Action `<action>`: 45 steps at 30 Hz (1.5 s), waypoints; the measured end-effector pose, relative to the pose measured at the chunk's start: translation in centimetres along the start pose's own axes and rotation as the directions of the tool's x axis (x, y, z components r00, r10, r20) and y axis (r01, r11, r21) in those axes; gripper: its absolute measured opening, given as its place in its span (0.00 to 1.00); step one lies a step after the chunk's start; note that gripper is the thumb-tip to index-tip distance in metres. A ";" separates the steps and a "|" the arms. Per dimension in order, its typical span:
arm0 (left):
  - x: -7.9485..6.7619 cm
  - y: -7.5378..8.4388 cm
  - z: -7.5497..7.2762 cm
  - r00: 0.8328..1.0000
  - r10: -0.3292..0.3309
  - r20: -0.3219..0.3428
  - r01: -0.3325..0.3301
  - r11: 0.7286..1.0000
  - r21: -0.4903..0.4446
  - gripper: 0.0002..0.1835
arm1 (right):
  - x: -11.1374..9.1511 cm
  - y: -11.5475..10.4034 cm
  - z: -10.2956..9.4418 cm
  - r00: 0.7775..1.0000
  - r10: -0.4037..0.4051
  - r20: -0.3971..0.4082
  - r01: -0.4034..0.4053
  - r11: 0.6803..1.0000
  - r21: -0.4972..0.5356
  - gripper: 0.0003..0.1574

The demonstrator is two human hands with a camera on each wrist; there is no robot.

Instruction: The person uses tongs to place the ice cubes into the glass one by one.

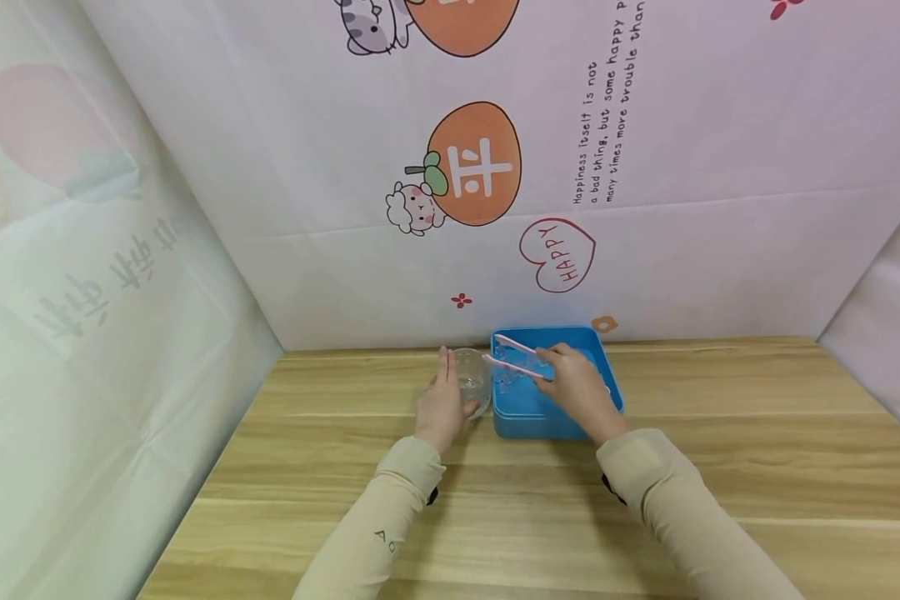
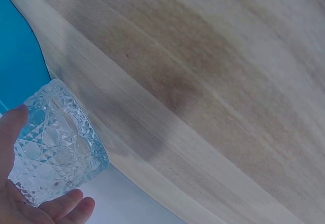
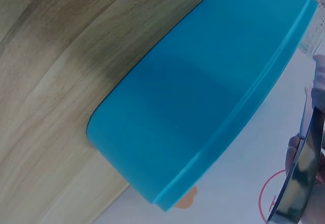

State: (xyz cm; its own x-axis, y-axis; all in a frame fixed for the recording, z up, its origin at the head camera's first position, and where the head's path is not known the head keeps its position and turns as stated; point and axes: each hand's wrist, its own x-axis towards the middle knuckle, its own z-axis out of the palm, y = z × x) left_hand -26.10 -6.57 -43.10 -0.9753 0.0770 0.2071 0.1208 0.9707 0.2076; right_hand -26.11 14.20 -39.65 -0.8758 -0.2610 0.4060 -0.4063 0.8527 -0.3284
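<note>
My left hand [image 1: 441, 408] holds a clear cut-glass cup [image 1: 472, 375] that stands on the table against the left side of a blue box [image 1: 543, 427]. In the left wrist view, the thumb [image 2: 11, 132] lies on one side of the patterned glass [image 2: 58, 142] and the fingertips on the other. My right hand [image 1: 576, 390] grips pink tongs [image 1: 512, 366] over the box, their arms spread and their tips near its left edge. Small clear pieces [image 1: 507, 380] lie in the left part of the box, partly behind the tongs.
The wooden table [image 1: 735, 433] ends at a white printed cloth [image 1: 330, 275] right behind the box. More white cloth [image 1: 120, 350] hangs along the left side. In the right wrist view, the tall wall of the blue box [image 3: 193, 92] fills the middle.
</note>
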 end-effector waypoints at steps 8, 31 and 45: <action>0.0 -0.1 -0.1 1.000 0.005 0.013 -0.005 1.000 -0.010 0.51 | -0.1 0.7 -0.4 0.995 0.090 -0.035 -0.092 0.995 -0.040 0.29; 0.0 -0.1 0.1 1.000 0.025 -0.012 -0.025 1.000 0.016 0.51 | -0.8 2.9 -0.2 0.942 0.289 0.171 -0.271 0.955 -0.119 0.25; -0.2 -0.1 -0.2 1.000 0.008 -0.002 -0.008 1.000 -0.006 0.51 | -0.9 3.2 0.6 0.949 0.263 0.176 -0.242 0.961 -0.132 0.23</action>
State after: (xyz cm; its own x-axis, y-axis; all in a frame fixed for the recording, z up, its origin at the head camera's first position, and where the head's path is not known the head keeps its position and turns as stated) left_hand -25.85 -6.70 -42.98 -0.9738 0.0846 0.2110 0.1300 0.9686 0.2118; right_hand -26.75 16.90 -41.61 -0.9835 -0.1030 0.1485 -0.1442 0.9424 -0.3017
